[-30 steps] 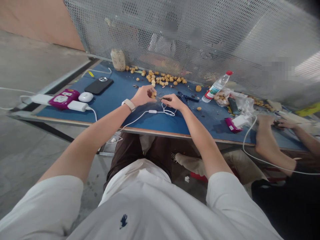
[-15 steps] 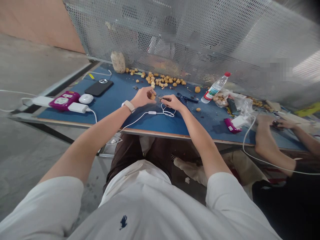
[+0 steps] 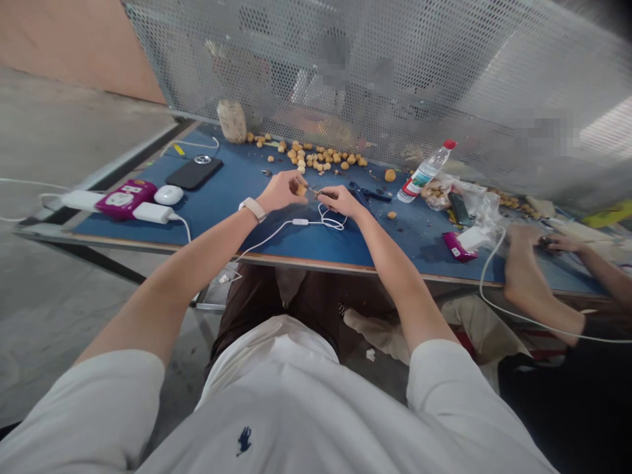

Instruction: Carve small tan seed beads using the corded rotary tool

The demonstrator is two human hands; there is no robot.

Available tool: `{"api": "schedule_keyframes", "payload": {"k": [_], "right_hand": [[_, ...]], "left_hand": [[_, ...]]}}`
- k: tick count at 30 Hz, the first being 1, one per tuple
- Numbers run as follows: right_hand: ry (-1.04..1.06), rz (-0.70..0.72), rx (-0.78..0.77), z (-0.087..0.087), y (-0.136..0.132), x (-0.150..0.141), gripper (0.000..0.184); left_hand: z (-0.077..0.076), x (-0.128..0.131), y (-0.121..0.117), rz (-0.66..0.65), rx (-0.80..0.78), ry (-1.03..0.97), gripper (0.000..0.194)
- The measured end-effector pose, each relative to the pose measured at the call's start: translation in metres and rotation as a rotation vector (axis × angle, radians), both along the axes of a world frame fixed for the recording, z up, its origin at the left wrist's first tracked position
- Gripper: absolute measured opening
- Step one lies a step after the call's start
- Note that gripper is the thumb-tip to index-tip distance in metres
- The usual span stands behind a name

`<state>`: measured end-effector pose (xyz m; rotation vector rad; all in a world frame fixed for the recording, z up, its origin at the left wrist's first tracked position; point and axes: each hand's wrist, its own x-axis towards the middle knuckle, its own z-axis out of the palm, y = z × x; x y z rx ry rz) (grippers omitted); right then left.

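Observation:
Near the middle of the blue table, my left hand [image 3: 283,189], with a pale band at its wrist, is closed on a small tan ball [image 3: 301,189]. Facing it, my right hand [image 3: 340,199] pinches a thin tool with a metal tip [image 3: 313,190]. The tip points left at the ball; whether they touch is too small to tell. A white cord with an inline switch [image 3: 300,222] loops just below my right hand. Many similar tan balls [image 3: 326,157] lie behind my hands. Dark blue-handled pliers [image 3: 368,193] rest right of my right hand.
On the left are a black phone [image 3: 194,172], a purple power adapter [image 3: 126,199] and a white earbud case [image 3: 168,195]. A jar [image 3: 232,121] stands behind. To the right are a tilted bottle [image 3: 425,172], a plastic bag [image 3: 478,205] and a co-worker's hands [image 3: 563,243]. Perforated metal mesh [image 3: 316,66] borders the back.
Almost nothing differs. Both hands keep their places and their hold on the ball and the tool; the view has shifted very slightly.

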<state>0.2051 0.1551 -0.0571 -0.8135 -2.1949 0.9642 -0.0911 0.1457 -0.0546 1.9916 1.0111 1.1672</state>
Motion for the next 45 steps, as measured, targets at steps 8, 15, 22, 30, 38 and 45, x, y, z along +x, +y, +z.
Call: {"api": "schedule_keyframes", "payload": {"k": [8,15,22,30,38,45], "right_hand": [[-0.023,-0.009,0.002,0.003,-0.004,-0.001,0.072],[-0.009,-0.001,0.007,0.005,-0.006,-0.003,0.070],[-0.013,-0.018,-0.024,0.006,-0.006,-0.001,0.067],[-0.011,0.003,-0.016,0.004,-0.004,-0.001,0.074],[0.006,0.001,-0.012,0.000,0.000,0.000,0.074],[0.012,0.007,0.014,-0.002,0.001,-0.001,0.075]], "left_hand": [[0.000,0.000,0.000,0.013,0.015,0.029,0.047],[0.001,0.000,-0.001,0.026,-0.004,0.015,0.044],[0.000,0.000,0.000,0.011,-0.015,0.013,0.045],[-0.004,0.001,0.003,0.003,0.002,0.009,0.046],[-0.008,-0.001,0.008,-0.005,0.015,-0.003,0.048],[-0.013,-0.002,0.012,-0.034,0.044,-0.010,0.048]]}}
